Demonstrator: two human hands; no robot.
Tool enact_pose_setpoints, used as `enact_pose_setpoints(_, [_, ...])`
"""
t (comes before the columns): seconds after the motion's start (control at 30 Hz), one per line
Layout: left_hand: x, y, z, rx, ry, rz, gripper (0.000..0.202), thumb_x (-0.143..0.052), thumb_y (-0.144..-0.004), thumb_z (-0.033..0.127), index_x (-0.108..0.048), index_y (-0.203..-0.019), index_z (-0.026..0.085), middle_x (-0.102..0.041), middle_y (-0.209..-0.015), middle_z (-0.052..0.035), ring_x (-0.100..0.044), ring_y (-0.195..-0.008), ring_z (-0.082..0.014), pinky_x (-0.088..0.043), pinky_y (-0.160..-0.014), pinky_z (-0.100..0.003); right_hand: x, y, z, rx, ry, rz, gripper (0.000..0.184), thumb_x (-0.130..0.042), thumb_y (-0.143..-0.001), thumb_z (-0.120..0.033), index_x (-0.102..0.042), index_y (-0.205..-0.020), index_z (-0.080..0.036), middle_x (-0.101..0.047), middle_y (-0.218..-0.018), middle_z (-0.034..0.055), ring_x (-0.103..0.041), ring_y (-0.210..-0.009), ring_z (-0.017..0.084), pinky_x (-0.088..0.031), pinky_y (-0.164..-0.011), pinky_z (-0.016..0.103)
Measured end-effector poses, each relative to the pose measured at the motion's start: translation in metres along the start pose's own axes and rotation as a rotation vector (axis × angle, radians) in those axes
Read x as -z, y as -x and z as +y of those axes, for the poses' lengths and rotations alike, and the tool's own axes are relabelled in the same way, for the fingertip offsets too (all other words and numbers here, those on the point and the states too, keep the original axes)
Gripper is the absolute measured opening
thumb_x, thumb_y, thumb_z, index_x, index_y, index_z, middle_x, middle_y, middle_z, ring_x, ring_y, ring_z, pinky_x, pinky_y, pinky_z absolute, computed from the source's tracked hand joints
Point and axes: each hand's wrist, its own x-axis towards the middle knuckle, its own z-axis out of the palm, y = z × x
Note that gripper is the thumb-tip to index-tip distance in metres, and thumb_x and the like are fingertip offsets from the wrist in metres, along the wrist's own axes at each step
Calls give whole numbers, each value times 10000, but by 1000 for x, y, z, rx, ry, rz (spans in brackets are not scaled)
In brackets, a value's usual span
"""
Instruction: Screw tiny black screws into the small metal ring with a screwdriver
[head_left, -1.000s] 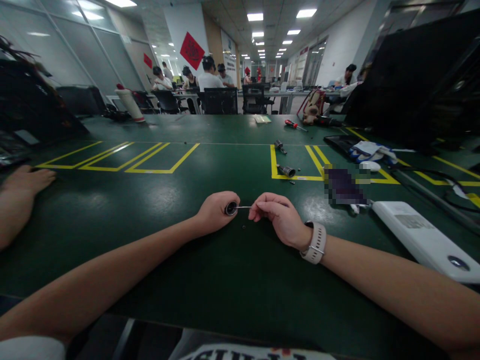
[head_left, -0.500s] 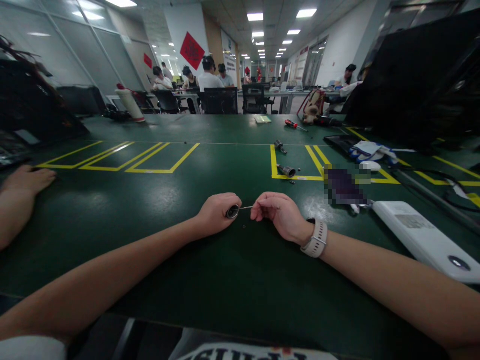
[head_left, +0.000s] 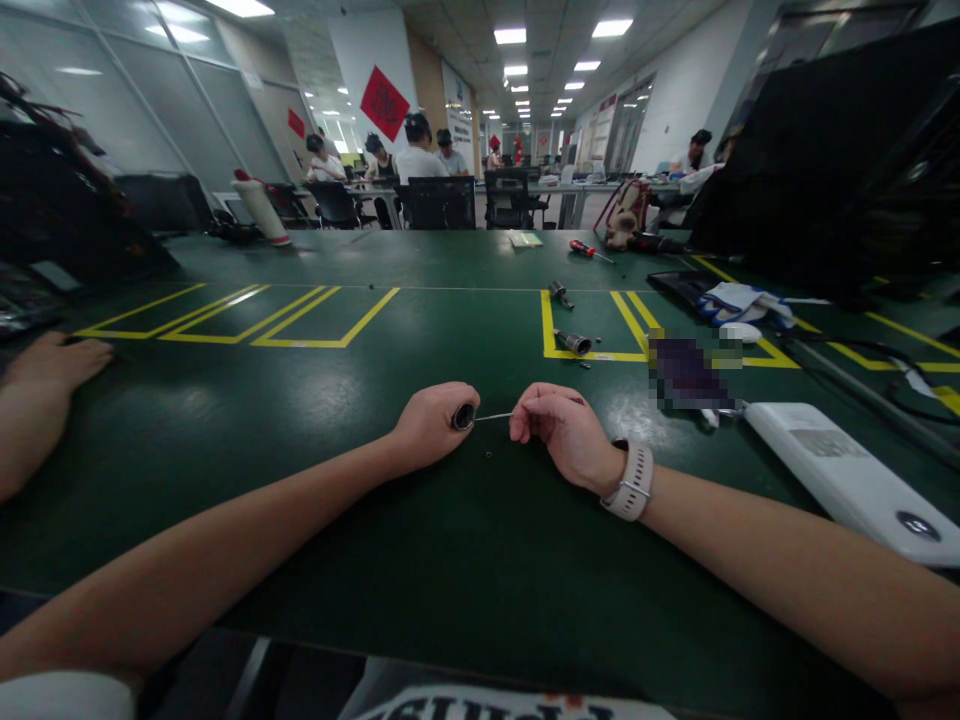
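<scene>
Hollow metal cylinder is gripped in the closed left hand, just above the green table, its round open end turned toward the camera. A thin metal rod is pinched in the curled fingers of the right hand and is pointed at the cylinder's rim; whether its tip is inserted cannot be told. A pale watch is worn on the right wrist. On the tabletop, below the rod, a tiny dark ring can be seen. Farther off, two metal fittings are laid near a corner of yellow tape, and a red-handled screwdriver is placed beyond them. At the far left, another person's hand is rested on the table.
</scene>
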Motion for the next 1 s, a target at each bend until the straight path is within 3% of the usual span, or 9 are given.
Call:
enact_pose_setpoints(0.33, [-2, 1, -2, 137, 20, 7, 60, -515, -670, 113, -506, -686, 170, -560, -677, -8, -515, -623, -142, -358, -553, -246, -2, 0, 0, 21, 88, 67, 173, -474, -717, -177, -559, -568, -162, -561, -489, -12, -501, -476, 103, -349, -488, 234])
enact_pose_setpoints(0.6, [-3, 0, -1, 134, 43, 91, 37, -512, -731, 175, -506, -696, 164, -543, -653, 2, -504, -599, -125, -370, -567, -243, -6, 1, 0, -4, 243, 36, 149, -482, -729, -192, -564, -609, -163, -568, -530, -20, -517, -524, 106, -381, -538, 242])
enact_pose_setpoints(0.83, [-3, 0, -1, 151, 57, 4, 26, -532, -724, 184, -522, -709, 165, -551, -656, 5, -508, -601, -127, -358, -547, -241, -1, 1, 3, 62, 200, 72, 175, -466, -769, -192, -552, -619, -166, -546, -524, -25, -498, -507, 100, -375, -517, 239])
enact_pose_setpoints(0.93, [-2, -1, -1, 195, 66, 49, 53, -535, -738, 215, -522, -720, 167, -553, -669, 4, -514, -611, -130, -367, -558, -246, -2, 1, 0, 116, 257, 135, 139, -494, -792, -227, -561, -685, -169, -584, -632, -10, -544, -610, 116, -435, -607, 264])
enact_pose_setpoints(1.0, [1, -2, -2, 224, 84, 112, 92, -547, -739, 253, -515, -730, 167, -547, -674, 6, -510, -609, -129, -374, -563, -249, -5, 2, -4, 101, 412, 120, 93, -543, -790, -254, -583, -793, -170, -620, -799, 18, -578, -761, 145, -464, -726, 313])
